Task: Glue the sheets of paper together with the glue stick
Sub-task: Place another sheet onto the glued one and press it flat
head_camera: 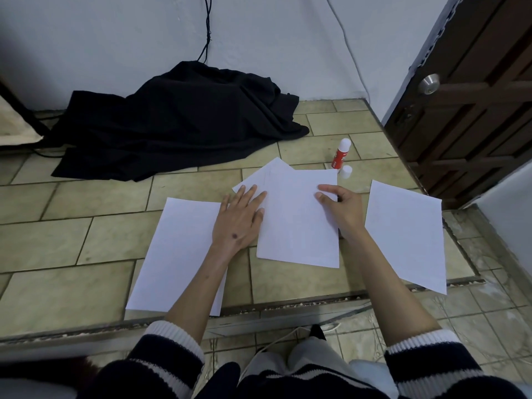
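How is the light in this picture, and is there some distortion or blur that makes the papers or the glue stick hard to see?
Head view: dim, even, bluish light with only faint shadows and no glare; the white sheet under both hands looks lilac. Head view: wide-angle bending curves the door and tile lines near the edges. Head view: the glue stick is small but sharp; no obvious motion blur.

The tiled ledge [86,243] held white paper sheets: one lower left [172,254]; two stacked in the middle [299,226]; one at right [406,234]; a red glue stick [341,154] stood above them; black cloth [178,122] lay upper left.
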